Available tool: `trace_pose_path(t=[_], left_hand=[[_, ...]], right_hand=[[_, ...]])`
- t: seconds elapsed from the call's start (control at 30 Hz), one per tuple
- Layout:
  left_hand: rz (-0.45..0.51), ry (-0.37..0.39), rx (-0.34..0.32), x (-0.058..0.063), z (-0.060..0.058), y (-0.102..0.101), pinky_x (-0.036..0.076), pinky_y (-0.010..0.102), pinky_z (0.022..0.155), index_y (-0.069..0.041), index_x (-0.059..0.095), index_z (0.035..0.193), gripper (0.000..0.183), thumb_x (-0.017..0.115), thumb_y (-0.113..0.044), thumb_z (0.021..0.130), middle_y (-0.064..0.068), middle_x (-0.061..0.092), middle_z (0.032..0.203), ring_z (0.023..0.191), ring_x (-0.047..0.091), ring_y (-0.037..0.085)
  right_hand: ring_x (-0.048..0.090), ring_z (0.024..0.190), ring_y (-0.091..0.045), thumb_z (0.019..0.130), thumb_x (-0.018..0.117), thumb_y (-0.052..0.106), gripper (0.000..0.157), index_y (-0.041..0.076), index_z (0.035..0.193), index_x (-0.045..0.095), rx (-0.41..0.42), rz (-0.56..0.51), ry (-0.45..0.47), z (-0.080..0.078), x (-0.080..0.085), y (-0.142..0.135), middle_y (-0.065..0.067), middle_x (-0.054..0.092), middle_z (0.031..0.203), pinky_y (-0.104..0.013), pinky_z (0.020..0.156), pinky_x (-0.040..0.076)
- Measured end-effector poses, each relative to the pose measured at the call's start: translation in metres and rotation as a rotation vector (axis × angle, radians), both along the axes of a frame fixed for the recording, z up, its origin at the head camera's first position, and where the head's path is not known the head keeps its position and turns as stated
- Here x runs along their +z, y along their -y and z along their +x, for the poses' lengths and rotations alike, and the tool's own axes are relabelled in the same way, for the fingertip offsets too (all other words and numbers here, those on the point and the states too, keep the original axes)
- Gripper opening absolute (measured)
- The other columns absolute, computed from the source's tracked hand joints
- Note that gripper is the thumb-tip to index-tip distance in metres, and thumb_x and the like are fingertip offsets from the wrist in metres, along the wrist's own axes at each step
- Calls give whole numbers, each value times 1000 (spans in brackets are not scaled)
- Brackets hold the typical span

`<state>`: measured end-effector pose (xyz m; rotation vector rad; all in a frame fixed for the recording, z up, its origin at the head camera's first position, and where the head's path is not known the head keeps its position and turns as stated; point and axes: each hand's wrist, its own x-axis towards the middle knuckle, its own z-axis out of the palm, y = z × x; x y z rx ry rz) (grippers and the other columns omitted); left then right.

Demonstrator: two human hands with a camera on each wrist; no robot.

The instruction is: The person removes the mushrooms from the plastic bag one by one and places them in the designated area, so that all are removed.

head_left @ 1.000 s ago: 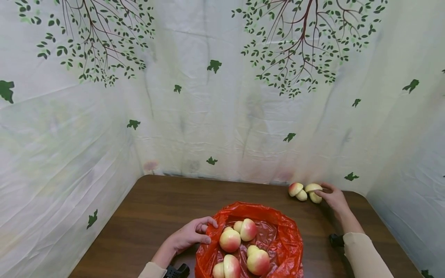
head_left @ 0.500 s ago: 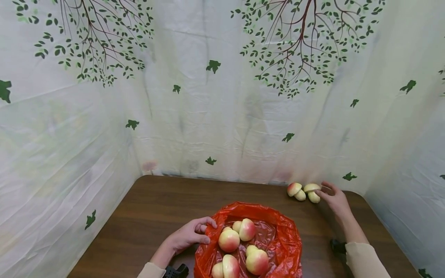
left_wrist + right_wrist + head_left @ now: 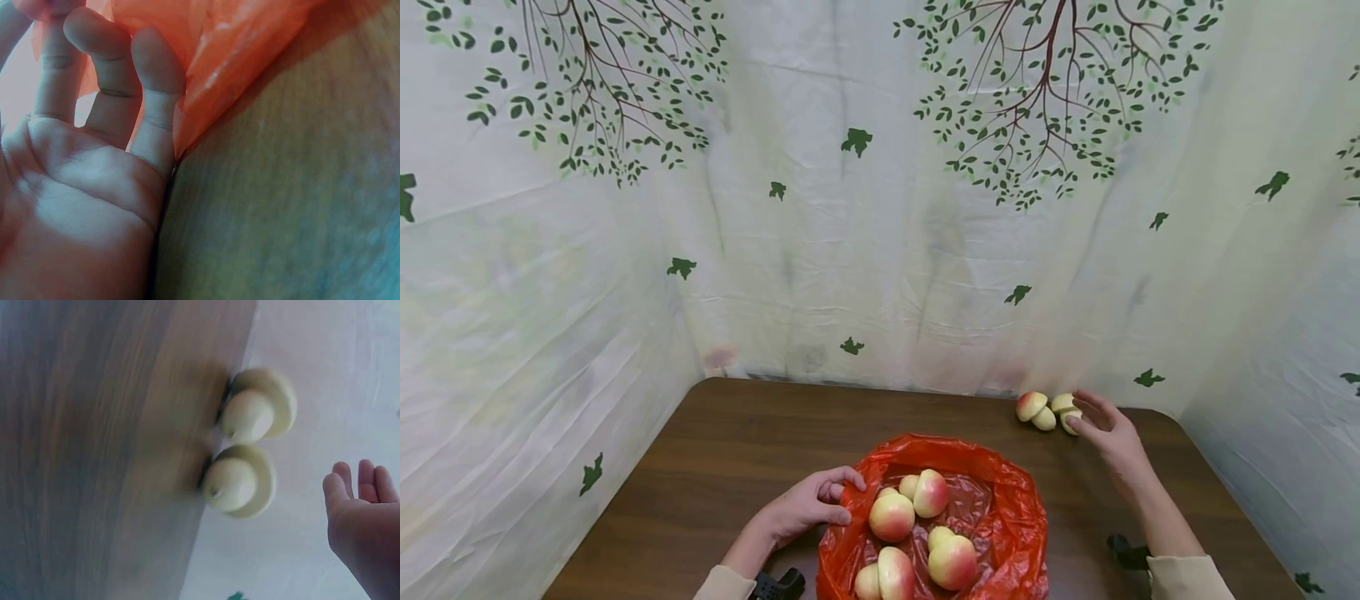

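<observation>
A red plastic bag [image 3: 1022,492] stands on the table with its mouth spread wide. Several toy mushrooms [image 3: 952,562] with red and pale yellow caps lie inside it. My left hand [image 3: 805,510] pinches the bag's left rim between thumb and fingers; in the left wrist view its fingers bend against the red film. At the table's back right, two more mushrooms stand side by side: a red-capped mushroom [image 3: 1032,406] and a pale mushroom [image 3: 1063,405], partly behind my right hand [image 3: 1116,442]. That hand is loosely spread and empty, and the right wrist view shows it apart from both mushrooms.
The brown wooden table [image 3: 760,433] has rounded back corners. A white cloth [image 3: 820,275] printed with branches and green leaves hangs just behind it and at both sides. Dark straps with devices sit at both wrists.
My right hand has let go of the pale mushroom and drawn back slightly toward me. The mushroom stays beside the other one. My left hand keeps its place on the bag.
</observation>
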<state>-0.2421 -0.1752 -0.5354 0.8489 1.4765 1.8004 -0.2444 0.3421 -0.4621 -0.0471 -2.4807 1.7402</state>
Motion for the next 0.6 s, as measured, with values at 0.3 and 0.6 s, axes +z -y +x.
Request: trace_pose_path(t=[0.3,0.6], left_hand=[[-4,10,-6,-3,3,1,65,26,79,-12,55,127,24,63,-6,105,-5,80,104,89,77,5],[-7,11,1,2,1,-1,65,26,79,-13,55,126,24,64,-8,104,-4,80,106,90,77,6]], right_hand=[[54,128,10,105,66,10,57,-2,155,41,164,-131,-149,26,4,32,29,60,132,-7,95,51],[55,131,13,106,61,3,58,-10,156,35,330,-178,-165,44,5,59,26,59,142,-12,100,53]])
